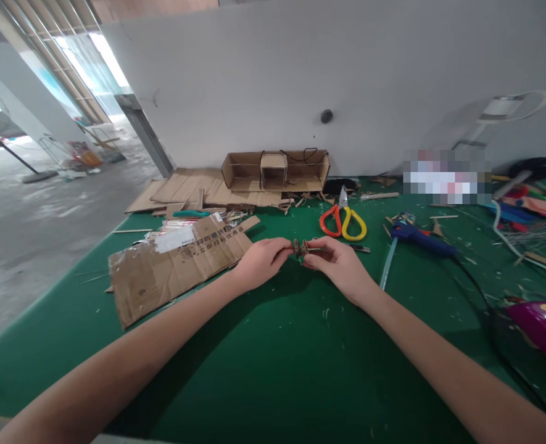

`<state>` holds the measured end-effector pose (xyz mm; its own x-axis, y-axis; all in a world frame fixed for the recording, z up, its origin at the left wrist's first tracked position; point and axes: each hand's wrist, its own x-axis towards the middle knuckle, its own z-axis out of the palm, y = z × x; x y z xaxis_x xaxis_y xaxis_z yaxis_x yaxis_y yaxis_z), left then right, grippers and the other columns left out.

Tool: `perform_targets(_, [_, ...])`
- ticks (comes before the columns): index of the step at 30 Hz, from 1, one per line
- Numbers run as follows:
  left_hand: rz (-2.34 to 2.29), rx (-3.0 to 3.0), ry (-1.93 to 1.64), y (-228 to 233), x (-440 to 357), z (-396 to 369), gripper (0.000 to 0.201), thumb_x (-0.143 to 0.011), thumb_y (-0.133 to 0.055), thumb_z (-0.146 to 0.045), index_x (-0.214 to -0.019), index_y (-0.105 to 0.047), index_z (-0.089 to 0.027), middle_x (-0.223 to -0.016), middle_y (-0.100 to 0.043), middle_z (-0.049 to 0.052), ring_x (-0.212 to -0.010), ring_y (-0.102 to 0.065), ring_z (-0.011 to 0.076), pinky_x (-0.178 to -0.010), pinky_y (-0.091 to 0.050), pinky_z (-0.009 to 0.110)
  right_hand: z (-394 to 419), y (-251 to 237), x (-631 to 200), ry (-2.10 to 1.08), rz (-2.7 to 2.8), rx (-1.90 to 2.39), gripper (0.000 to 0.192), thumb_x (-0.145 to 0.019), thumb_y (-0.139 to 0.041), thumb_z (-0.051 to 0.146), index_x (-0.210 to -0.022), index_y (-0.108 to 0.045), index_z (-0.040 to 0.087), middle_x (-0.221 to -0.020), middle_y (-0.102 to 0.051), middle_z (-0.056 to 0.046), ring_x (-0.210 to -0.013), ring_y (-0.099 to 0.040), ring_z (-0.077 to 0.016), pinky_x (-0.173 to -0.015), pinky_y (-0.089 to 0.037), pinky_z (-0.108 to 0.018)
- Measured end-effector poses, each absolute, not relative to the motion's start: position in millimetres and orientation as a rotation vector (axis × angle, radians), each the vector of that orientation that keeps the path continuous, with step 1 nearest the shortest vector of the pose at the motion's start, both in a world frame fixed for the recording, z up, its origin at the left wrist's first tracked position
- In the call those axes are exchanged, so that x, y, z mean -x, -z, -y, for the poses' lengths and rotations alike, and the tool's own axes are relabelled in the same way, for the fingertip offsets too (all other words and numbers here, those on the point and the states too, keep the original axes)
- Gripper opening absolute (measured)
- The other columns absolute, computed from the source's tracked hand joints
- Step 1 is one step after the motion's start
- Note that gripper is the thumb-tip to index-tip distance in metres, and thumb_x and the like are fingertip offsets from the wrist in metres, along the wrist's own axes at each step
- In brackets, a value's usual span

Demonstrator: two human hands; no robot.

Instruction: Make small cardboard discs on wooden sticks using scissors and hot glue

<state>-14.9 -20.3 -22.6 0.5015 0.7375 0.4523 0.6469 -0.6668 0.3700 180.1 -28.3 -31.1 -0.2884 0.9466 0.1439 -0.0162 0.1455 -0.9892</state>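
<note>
Between my two hands, above the green table, is a small brown piece of stacked round discs (301,248), probably cardboard. My left hand (266,262) is closed, its fingertips pinching the left side of the discs. From the other side, my right hand (340,265) grips the same piece between thumb and fingers. Part of it is hidden by the fingertips. Just behind my right hand lie scissors (347,216) with one red and one yellow handle. A dark, thin cutter (360,248) pokes out beside that hand.
A printed cardboard sheet (180,268) lies left of my hands. Against the wall stands an open cardboard box frame (275,171). To the right are a blue glue gun (423,239) with its cable, a magenta object (538,330) and scattered scraps. A white lamp (501,110) stands behind.
</note>
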Motion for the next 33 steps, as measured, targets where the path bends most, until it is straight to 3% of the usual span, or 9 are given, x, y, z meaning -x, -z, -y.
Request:
perform_targets(5, [-1.214, -2.333, -0.759, 9.8, 6.8, 27.1, 0.029, -0.092, -0.037, -0.027, -0.068, -0.05, -0.017, -0.056, -0.055, -0.003, -0.053, -0.05, 0.009, -0.054, -0.037, 0.022, 29.7, 27.4, -179.4, -1.31, 1.489, 0.949, 0.023, -0.07, -0.07, 0.03, -0.09, -0.064, 0.019, -0.088, -0.068, -0.005, -0.084, -0.064, -0.0184, -0.08, -0.055, -0.041])
perform_targets(10, [-1.297, -2.208, -0.783, 1.8, 1.2, 29.4, 0.039, -0.093, -0.033, -0.037, -0.064, -0.048, -0.017, -0.05, -0.049, -0.004, -0.047, -0.048, 0.0085, -0.05, -0.035, 0.023, 31.0, 25.3, -176.6, -1.395, 1.372, 0.954, 0.024, -0.068, -0.071, 0.036, -0.081, -0.063, 0.018, -0.084, -0.064, -0.003, -0.08, -0.061, -0.0163, -0.075, -0.056, -0.039])
perform_targets(12, [-1.306, -2.172, -0.834, 0.5, 0.6, 29.0, 0.036, -0.092, -0.036, -0.041, -0.072, -0.051, -0.017, -0.056, -0.053, -0.003, -0.049, -0.05, 0.0088, -0.05, -0.038, 0.023, 30.6, 25.2, -176.2, -1.417, 1.325, 0.967, 0.026, -0.069, -0.07, 0.04, -0.081, -0.063, 0.018, -0.08, -0.062, -0.003, -0.076, -0.06, -0.0152, -0.071, -0.056, -0.037])
perform_targets(14, [-1.246, -2.158, -0.898, 1.1, 0.9, 28.2, 0.028, -0.087, -0.046, -0.043, -0.093, -0.055, -0.016, -0.076, -0.06, 0.001, -0.058, -0.056, 0.0097, -0.053, -0.043, 0.023, 30.0, 25.2, -176.2, -1.438, 1.284, 0.977, 0.028, -0.07, -0.069, 0.043, -0.08, -0.063, 0.017, -0.076, -0.06, -0.002, -0.074, -0.059, -0.0143, -0.068, -0.056, -0.035])
perform_targets(16, [-1.117, -2.18, -0.918, 3.5, 1.4, 27.3, 0.04, -0.08, -0.058, -0.039, -0.114, -0.05, -0.018, -0.101, -0.061, 0.007, -0.073, -0.061, 0.0119, -0.062, -0.05, 0.025, 29.6, 25.5, -176.3, -1.462, 1.268, 0.979, 0.03, -0.071, -0.068, 0.045, -0.077, -0.062, 0.017, -0.072, -0.058, -0.001, -0.071, -0.058, -0.0131, -0.067, -0.056, -0.033])
perform_targets(18, [-1.017, -2.205, -0.916, 6.8, 1.5, 26.4, 0.047, -0.078, -0.062, -0.031, -0.121, -0.048, -0.02, -0.113, -0.059, 0.008, -0.085, -0.062, 0.0139, -0.073, -0.053, 0.028, 29.4, 26.1, -176.3, -1.475, 1.269, 0.971, 0.03, -0.072, -0.067, 0.046, -0.075, -0.061, 0.017, -0.071, -0.057, 0.0, -0.069, -0.057, -0.012, -0.066, -0.056, -0.032])
perform_targets(23, [-1.01, -2.126, -0.877, 10.8, 0.6, 25.6, 0.039, -0.078, -0.061, -0.025, -0.117, -0.056, -0.021, -0.106, -0.066, 0.004, -0.09, -0.065, 0.0152, -0.084, -0.054, 0.031, 30.0, 27.2, -176.6, -1.429, 1.25, 0.905, 0.027, -0.072, -0.068, 0.042, -0.09, -0.062, 0.022, -0.091, -0.062, -0.003, -0.083, -0.061, -0.0165, -0.067, -0.057, -0.035])
perform_targets(28, [-1.043, -1.989, -0.884, 9.8, 0.2, 26.0, 0.04, -0.076, -0.066, -0.031, -0.113, -0.058, -0.019, -0.104, -0.068, 0.005, -0.093, -0.066, 0.0178, -0.089, -0.052, 0.036, 29.0, 28.9, -180.2, -1.402, 1.337, 0.902, 0.032, -0.072, -0.069, 0.036, -0.101, -0.066, 0.023, -0.097, -0.068, -0.005, -0.09, -0.064, -0.0197, -0.084, -0.053, -0.044])
perform_targets(33, [-1.0, -1.787, -0.847, 11.9, -0.5, 22.8, 0.034, -0.078, -0.064, -0.035, -0.104, -0.06, -0.015, -0.099, -0.069, 0.008, -0.088, -0.067, 0.0184, -0.086, -0.052, 0.037, 29.2, 27.9, -183.8, -1.089, 1.597, 0.953, 0.029, -0.074, -0.066, 0.031, -0.103, -0.066, 0.025, -0.106, -0.068, -0.005, -0.099, -0.063, -0.0221, -0.091, -0.049, -0.046])
